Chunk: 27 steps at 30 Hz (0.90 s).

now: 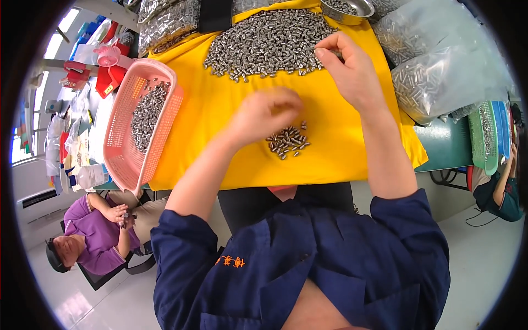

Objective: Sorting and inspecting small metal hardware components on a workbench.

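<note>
Apparently mid-sorting, the right hand (355, 74) has thumb and forefinger drawn together by the heap of small silver metal cylinders (269, 41) on bright yellow cloth (192, 137), the blurred left hand (258, 116) half-curls by a smaller metal cluster (287, 144), whether either holds any I cannot tell, and the next pick would need a light pinch.

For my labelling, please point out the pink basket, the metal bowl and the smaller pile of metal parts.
Pink basket (168, 115), head view: right wall.
Metal bowl (350, 20), head view: outer wall.
Smaller pile of metal parts (287, 143), head view: middle.
</note>
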{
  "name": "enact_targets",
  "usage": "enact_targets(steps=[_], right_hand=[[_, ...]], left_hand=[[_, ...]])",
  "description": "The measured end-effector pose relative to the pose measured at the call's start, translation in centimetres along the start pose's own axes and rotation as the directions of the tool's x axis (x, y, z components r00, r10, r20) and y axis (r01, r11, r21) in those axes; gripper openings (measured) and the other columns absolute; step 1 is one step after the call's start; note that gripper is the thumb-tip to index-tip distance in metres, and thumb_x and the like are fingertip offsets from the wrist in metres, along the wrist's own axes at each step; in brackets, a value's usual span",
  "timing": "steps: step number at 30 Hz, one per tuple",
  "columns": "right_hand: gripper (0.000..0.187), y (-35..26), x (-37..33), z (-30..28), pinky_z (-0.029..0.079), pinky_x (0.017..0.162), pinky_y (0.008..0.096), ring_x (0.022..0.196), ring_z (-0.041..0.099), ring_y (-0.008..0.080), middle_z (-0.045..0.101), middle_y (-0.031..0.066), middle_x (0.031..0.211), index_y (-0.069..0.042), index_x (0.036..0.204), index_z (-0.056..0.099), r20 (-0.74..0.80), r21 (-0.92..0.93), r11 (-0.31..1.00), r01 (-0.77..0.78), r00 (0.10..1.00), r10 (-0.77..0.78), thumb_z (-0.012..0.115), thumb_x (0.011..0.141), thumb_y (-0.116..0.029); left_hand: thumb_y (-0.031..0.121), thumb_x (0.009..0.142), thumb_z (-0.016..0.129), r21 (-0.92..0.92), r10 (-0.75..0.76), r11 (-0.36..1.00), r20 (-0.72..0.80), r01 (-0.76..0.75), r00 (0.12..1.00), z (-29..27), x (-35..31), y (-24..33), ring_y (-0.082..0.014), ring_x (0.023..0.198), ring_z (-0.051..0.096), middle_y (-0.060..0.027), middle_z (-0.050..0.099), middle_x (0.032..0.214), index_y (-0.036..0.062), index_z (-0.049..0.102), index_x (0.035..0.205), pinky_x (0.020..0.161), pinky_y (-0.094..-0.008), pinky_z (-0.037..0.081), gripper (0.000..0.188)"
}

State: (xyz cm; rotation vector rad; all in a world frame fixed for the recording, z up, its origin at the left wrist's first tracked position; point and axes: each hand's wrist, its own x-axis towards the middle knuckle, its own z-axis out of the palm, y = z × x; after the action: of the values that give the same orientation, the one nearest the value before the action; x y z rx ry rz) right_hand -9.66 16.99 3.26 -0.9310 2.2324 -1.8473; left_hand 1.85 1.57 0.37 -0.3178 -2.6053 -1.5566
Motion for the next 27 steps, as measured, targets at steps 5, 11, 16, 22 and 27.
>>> enact_targets(steps=[5,11,16,22,27], right_hand=[[0.01,-0.1,-0.1,0.0,0.037,0.051,0.0212,0.056,0.043,0.0045,0.055,0.0001,0.067,-0.003,0.085,0.054,-0.02,-0.003,1.0,0.02,1.0,-0.02,0.056,0.081,-0.011],[0.007,-0.5,-0.2,-0.1,0.037,0.05,0.0213,0.056,0.043,0.0051,0.056,0.0005,0.068,-0.002,0.083,0.053,-0.006,0.001,0.999,0.036,0.999,-0.036,0.055,0.08,-0.009],[0.008,-0.1,-0.2,0.0,0.037,0.051,0.0232,0.056,0.044,0.0072,0.056,0.0015,0.067,-0.002,0.082,0.053,0.035,-0.017,0.999,0.035,0.999,-0.034,0.055,0.08,-0.009],[0.009,-0.5,-0.6,0.5,0.038,0.052,0.0271,0.054,0.046,0.0132,0.054,0.0069,0.065,-0.002,0.083,0.052,0.171,-0.122,0.993,-0.008,0.985,0.029,0.053,0.079,-0.011],[0.009,-0.3,-0.7,1.0,0.038,0.052,0.0273,0.054,0.046,0.0138,0.053,0.0076,0.064,-0.002,0.081,0.051,0.205,-0.141,0.99,-0.015,0.978,0.044,0.052,0.078,-0.01]], left_hand=[[0.012,0.076,0.057,0.505,-0.04,0.848,-0.248,0.164,0.968,-0.1,4.4,-1.9,-0.0242,0.076,0.06,-0.0091,0.062,0.083,0.0074,0.063,0.088,0.067,-0.0323,0.048,0.014],[0.017,0.073,0.058,0.672,-0.139,0.714,-0.135,0.194,0.981,-0.4,5.9,-1.8,-0.0275,0.073,0.059,-0.0094,0.06,0.078,0.0087,0.063,0.081,0.064,-0.0377,0.047,0.013],[0.017,0.073,0.059,0.691,-0.215,0.695,-0.065,0.2,0.974,-0.7,5.7,-0.9,-0.0244,0.07,0.06,-0.0098,0.061,0.076,0.0079,0.063,0.08,0.063,-0.0347,0.047,0.013],[0.005,0.079,0.06,-0.566,-0.435,0.76,-0.076,0.32,0.897,-0.8,3.2,-1.5,-0.0125,0.075,0.061,-0.0061,0.062,0.081,-0.002,0.059,0.091,0.069,-0.0232,0.049,0.013],[0.003,0.08,0.06,-0.724,-0.394,0.655,-0.084,0.216,0.915,-0.9,3.0,-1.6,-0.0136,0.076,0.061,-0.0066,0.062,0.084,-0.0021,0.059,0.093,0.071,-0.0236,0.05,0.014]])
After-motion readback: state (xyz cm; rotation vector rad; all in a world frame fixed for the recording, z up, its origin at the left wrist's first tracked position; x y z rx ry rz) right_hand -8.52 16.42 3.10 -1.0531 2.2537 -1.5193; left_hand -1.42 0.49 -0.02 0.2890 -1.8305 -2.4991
